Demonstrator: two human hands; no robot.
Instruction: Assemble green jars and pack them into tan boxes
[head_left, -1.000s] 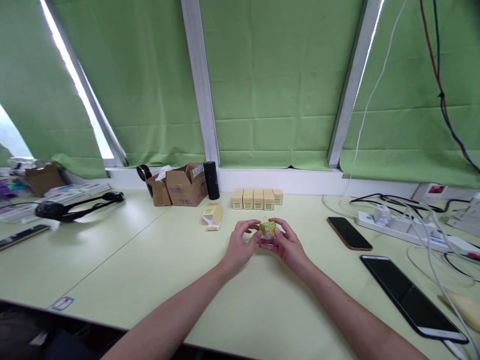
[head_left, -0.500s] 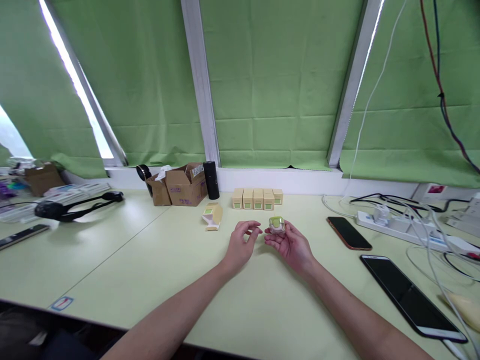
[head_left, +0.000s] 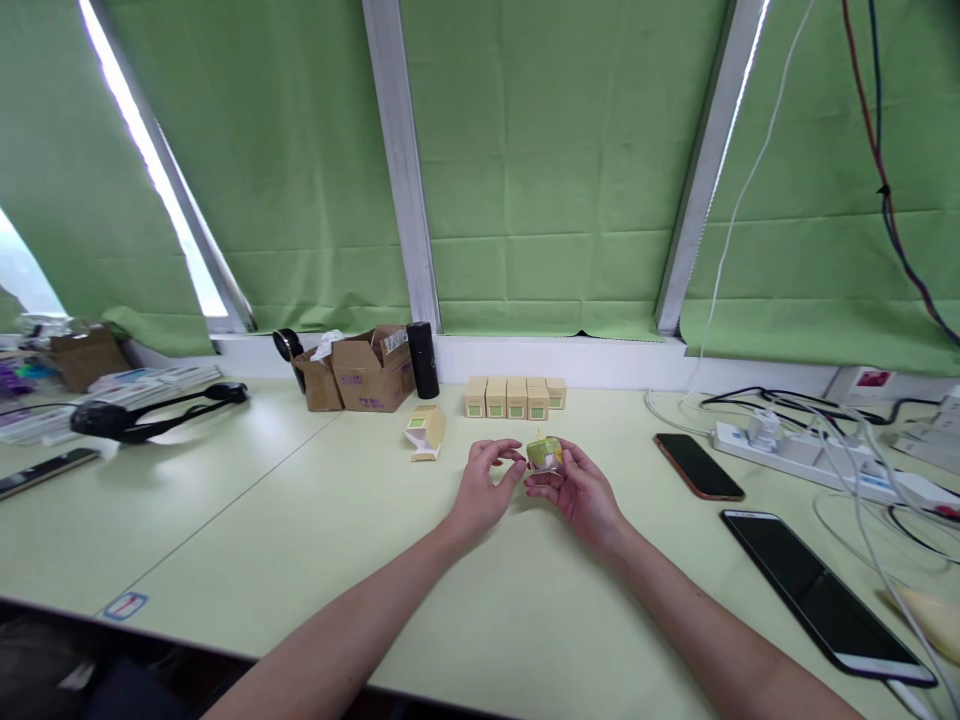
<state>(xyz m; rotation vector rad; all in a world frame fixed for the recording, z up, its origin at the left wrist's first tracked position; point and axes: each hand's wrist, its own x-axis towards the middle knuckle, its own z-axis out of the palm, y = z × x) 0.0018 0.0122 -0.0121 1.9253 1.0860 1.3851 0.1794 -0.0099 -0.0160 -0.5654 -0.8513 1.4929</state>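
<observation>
My right hand [head_left: 581, 492] holds a small green-topped jar [head_left: 544, 454] between thumb and fingertips, a little above the pale table [head_left: 300, 520]. My left hand [head_left: 484, 487] hovers just left of the jar, its fingers curled and its fingertips close to the jar, with nothing in them that I can see. Behind both hands stands a row of several small cream boxes with green labels [head_left: 514, 397]. An opened, flattened box of the same kind [head_left: 425, 433] lies to the left of my hands.
Brown cardboard boxes [head_left: 364, 372] and a black cylinder [head_left: 423, 360] stand at the back by the window sill. Two phones [head_left: 697, 466] [head_left: 821, 590], a power strip [head_left: 795, 450] and cables lie on the right. A black headset [head_left: 142, 415] lies at the left.
The jar was held between both hands, then my right hand lifted it away alone. Now it has come back down and left toward my left hand's fingertips.
</observation>
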